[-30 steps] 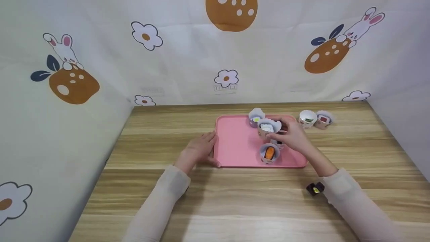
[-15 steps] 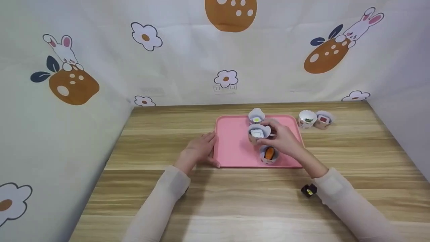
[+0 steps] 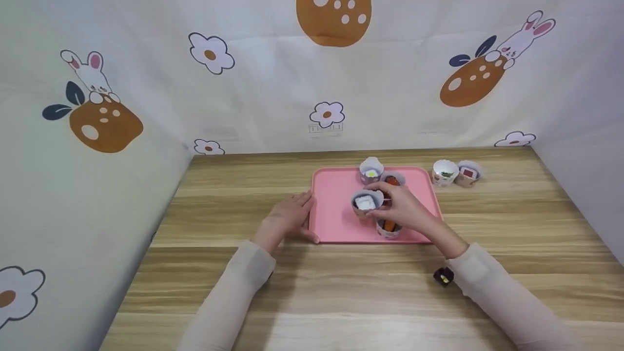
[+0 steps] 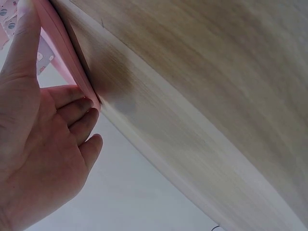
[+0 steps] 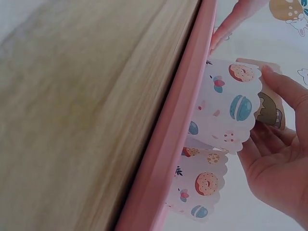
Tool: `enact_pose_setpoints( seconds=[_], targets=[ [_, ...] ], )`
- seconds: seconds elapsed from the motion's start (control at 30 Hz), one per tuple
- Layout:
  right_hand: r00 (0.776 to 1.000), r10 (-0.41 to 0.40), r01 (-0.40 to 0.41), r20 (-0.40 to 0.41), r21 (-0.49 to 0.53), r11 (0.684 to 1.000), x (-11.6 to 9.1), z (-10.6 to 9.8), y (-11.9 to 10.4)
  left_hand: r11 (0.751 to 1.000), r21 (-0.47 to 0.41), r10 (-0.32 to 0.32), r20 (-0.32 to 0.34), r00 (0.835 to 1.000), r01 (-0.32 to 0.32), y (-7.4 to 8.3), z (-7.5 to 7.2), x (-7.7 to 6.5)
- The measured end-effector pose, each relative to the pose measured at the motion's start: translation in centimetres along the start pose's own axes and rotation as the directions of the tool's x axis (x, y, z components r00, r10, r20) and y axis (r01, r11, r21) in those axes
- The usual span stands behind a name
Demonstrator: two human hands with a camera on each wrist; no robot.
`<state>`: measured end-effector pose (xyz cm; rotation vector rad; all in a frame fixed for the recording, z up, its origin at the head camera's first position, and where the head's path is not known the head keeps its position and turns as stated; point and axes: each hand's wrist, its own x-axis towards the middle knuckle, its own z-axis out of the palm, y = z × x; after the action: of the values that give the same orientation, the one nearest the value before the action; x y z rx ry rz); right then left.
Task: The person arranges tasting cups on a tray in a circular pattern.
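My right hand (image 3: 402, 207) pinches a scalloped paper baking cup (image 3: 360, 210) by its right side, fingers behind and thumb in front. A white block sits inside that cup. It is over the middle of a pink tray (image 3: 334, 224). In the right wrist view the held cup (image 5: 270, 108) is brown with a cartoon print, partly hidden by a patterned white cup (image 5: 226, 103). My left hand (image 3: 291, 214) rests against the tray's left edge, its thumb by the front corner; the left wrist view shows its fingers (image 4: 79, 108) lightly bent at the rim.
Around the held cup on the tray stand a cup with a yellow-green-topped piece (image 3: 371, 173), one with an orange-red piece (image 3: 393, 179) and, in front, one with an orange piece (image 3: 389, 233). Two more cups (image 3: 444, 174) stand beyond the tray's right back corner. Printed cloth walls (image 3: 263, 97) enclose the table.
My right hand has carried the cup with the white block left and toward the front over the tray. The cup with the orange-red piece now shows behind it. The left hand has stayed put.
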<state>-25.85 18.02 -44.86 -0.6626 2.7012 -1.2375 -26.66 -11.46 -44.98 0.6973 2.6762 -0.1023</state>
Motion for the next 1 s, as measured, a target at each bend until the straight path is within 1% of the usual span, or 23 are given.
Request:
enact_pose_setpoints(
  seconds=[0.17, 0.37, 0.5, 0.7, 0.87, 1.0],
  targets=[
    [0.998, -0.047, 0.049, 0.029, -0.080, 0.996, 0.0, 0.2, 0.0, 1.000, -0.009, 0.010, -0.005, 1.000, -0.010, -0.1, 0.1, 0.0],
    [0.994, -0.080, 0.087, 0.074, -0.093, 0.992, 0.0, 0.6, 0.2, 1.000, -0.021, 0.014, -0.012, 1.000, -0.014, -0.2, 0.1, -0.1],
    [0.991, -0.095, 0.108, 0.099, -0.131, 0.986, 0.0, 0.8, 0.1, 0.999, -0.036, 0.014, -0.009, 1.000, -0.015, -0.1, 0.1, -0.1],
    [0.986, -0.087, 0.114, 0.145, -0.188, 0.975, -0.3, 1.0, 0.0, 0.999, -0.036, 0.014, -0.009, 1.000, -0.015, -0.1, 0.1, -0.1],
    [0.983, -0.085, 0.122, 0.165, -0.233, 0.965, -0.4, 1.1, -0.2, 0.999, -0.041, 0.013, -0.002, 1.000, -0.013, -0.1, 0.0, -0.1],
    [0.980, -0.079, 0.123, 0.180, -0.245, 0.962, -0.3, 1.0, -0.1, 0.999, -0.028, 0.017, -0.004, 1.000, -0.017, -0.1, 0.0, -0.1]
  ],
)
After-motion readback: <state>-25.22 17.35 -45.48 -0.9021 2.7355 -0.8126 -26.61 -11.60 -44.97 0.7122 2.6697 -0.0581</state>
